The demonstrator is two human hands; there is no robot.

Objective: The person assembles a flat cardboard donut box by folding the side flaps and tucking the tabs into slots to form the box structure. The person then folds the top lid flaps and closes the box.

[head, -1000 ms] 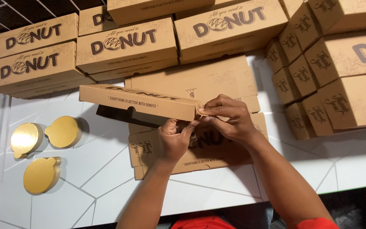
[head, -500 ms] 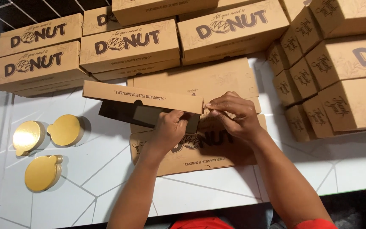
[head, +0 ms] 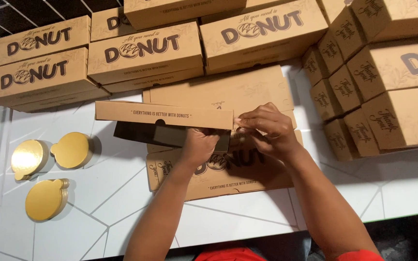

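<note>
Half-folded cardboard box [head: 163, 114] held at frame centre, above flat box blank [head: 228, 174] laid on white table [head: 247, 217]. Left hand [head: 200, 145] clamped on box underside near its right end. Right hand [head: 266, 129] pinched, fingers together, on box's right corner flap. Finished boxes [head: 146, 50] stacked across upper frame and at right. Three gold round boards [head: 47, 198] laid at lower left.

Bakery packing area, stacked kraft boxes [head: 146, 53], gold cake boards [head: 47, 198]
</note>
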